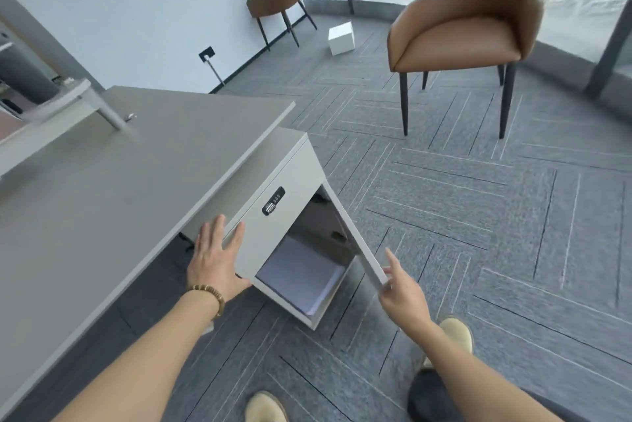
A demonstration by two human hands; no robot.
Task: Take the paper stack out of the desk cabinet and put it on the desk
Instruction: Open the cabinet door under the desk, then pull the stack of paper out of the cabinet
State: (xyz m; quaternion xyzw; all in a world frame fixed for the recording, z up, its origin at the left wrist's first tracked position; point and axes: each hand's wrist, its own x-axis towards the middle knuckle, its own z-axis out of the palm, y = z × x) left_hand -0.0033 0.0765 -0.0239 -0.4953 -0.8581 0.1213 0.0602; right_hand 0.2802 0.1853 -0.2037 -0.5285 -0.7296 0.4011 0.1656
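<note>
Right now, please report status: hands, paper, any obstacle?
Left hand flat on grey cabinet front, right hand holding open white cabinet door. White paper stack still inside. Nothing blocking it.

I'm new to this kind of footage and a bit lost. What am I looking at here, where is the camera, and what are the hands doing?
There is one picture, from a camera worn on a person's head, looking down at their own bare hands; no robot. The left hand lies flat against the cabinet front under the grey desk. The right hand holds the edge of the open cabinet door. Inside lies the paper stack, untouched. Brown chairs stand on the carpet.
</note>
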